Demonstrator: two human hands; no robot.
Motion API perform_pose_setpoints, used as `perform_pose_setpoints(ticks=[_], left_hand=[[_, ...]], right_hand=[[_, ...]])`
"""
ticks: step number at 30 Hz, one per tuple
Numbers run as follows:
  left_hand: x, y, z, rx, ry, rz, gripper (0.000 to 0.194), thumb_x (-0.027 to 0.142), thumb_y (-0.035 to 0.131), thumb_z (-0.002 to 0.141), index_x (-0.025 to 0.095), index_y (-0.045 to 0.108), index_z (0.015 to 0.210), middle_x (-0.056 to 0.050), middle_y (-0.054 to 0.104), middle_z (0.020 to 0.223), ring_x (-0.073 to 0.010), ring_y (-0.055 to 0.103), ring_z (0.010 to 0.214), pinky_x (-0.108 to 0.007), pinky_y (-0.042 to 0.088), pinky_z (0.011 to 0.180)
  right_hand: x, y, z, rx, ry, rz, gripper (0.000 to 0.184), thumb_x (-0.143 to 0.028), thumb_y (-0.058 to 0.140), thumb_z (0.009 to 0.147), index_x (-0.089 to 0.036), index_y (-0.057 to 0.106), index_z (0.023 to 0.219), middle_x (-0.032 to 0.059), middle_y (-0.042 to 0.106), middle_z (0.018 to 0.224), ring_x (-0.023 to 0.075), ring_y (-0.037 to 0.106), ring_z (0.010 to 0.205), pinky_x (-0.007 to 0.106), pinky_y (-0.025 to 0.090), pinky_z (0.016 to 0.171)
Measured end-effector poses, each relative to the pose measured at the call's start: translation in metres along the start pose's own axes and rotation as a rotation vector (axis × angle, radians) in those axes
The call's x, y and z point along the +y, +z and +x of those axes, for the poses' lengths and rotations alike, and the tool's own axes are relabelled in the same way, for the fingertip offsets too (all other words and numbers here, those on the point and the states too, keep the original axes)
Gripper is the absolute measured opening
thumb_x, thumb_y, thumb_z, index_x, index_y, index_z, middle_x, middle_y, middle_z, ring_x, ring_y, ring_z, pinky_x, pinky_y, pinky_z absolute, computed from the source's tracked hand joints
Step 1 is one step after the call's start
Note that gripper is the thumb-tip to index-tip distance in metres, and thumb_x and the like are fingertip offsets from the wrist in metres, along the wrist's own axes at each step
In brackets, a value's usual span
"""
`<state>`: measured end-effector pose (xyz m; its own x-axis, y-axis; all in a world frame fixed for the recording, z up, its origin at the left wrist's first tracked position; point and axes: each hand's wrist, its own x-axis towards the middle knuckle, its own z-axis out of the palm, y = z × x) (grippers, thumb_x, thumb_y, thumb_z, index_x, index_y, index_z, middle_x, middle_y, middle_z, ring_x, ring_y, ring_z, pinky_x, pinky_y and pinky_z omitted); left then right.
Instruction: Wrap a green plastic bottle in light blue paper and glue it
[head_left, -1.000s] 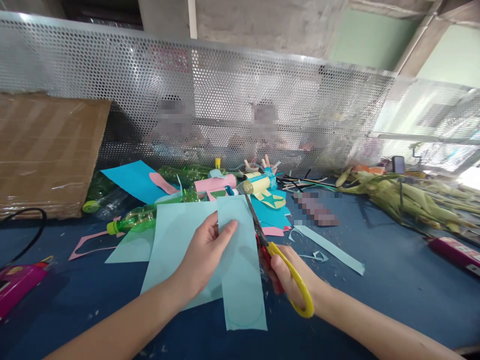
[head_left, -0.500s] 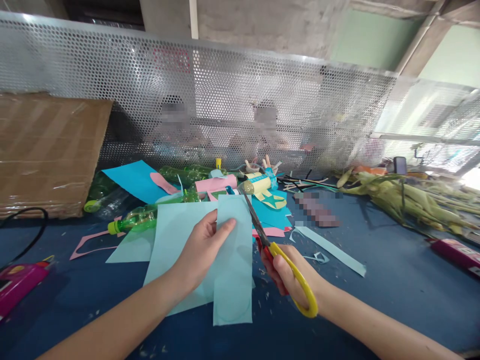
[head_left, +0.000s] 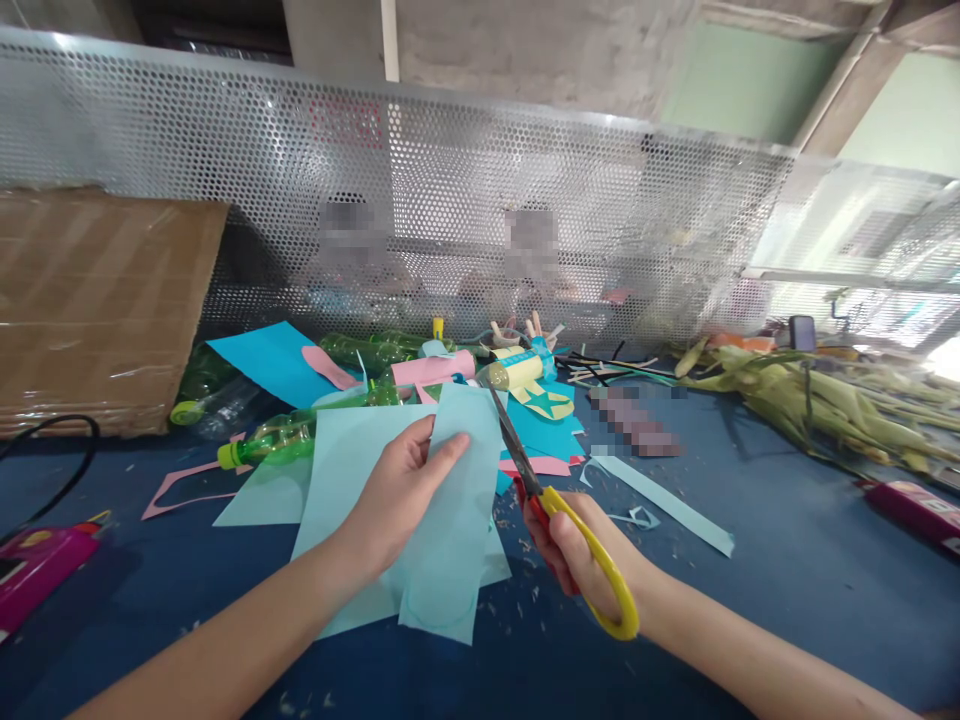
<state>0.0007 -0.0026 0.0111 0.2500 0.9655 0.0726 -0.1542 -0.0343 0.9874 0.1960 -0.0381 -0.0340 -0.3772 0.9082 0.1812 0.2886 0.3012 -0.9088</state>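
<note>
Paper strip (head_left: 454, 520), lower end swung leftward, left fingers (head_left: 446, 462) gripping, green bottle (head_left: 277, 439) capped

A blue table (head_left: 825, 560) bears corn husks (head_left: 795, 400) far right, a pale strip (head_left: 667, 505) right — a magenta tool (head_left: 45, 572) near left.

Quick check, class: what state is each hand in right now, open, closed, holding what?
Left hand: closed, pinching a light-blue paper strip.
Right hand: closed, holding scissors by the handles.

Scissors (head_left: 552, 499) right of the strip (head_left: 454, 510), a bottle (head_left: 289, 438) left; on the tabletop (head_left: 750, 620), cardboard (head_left: 105, 310) far left, husks (head_left: 799, 400) far right; mesh (head_left: 465, 180) behind.
</note>
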Motion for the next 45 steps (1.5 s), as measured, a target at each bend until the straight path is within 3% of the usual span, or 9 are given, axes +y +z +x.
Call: perform_pose_setpoints(ticks=[13,33,45], left_hand=[[0.003,-0.001,0.000,0.002,0.016,0.015,0.035,0.049,0.072,0.074,0.020,0.066,0.094,-0.004,0.072,0.084,-0.0231,0.068,0.073,-0.033,0.054,0.063],[0.009,-0.021,0.006,-0.081,-0.005,0.112,0.030,0.043,0.070,0.080,0.022,0.066,0.100,-0.001,0.070,0.077,-0.0186,0.065,0.064,-0.031,0.053,0.059],[0.005,-0.019,0.004,-0.059,0.022,0.163,0.033,0.048,0.066,0.081,0.020,0.063,0.100,-0.002,0.069,0.081,-0.0210,0.066,0.073,-0.030,0.051,0.062]], right_hand=[[0.000,-0.001,-0.001,0.005,0.004,0.010,0.061,-0.082,0.027,0.082,-0.024,0.035,0.066,-0.0058,0.033,0.048,0.0085,0.029,0.040,0.024,0.024,0.035],[0.002,-0.003,-0.001,-0.021,0.017,0.025,0.060,-0.080,0.029,0.084,-0.024,0.035,0.066,-0.0070,0.033,0.047,0.0064,0.024,0.036,0.022,0.023,0.031],[0.008,0.001,-0.005,-0.004,0.075,0.177,0.059,-0.080,0.037,0.081,-0.022,0.040,0.069,-0.0089,0.032,0.046,0.0052,0.028,0.030,0.019,0.028,0.029]])
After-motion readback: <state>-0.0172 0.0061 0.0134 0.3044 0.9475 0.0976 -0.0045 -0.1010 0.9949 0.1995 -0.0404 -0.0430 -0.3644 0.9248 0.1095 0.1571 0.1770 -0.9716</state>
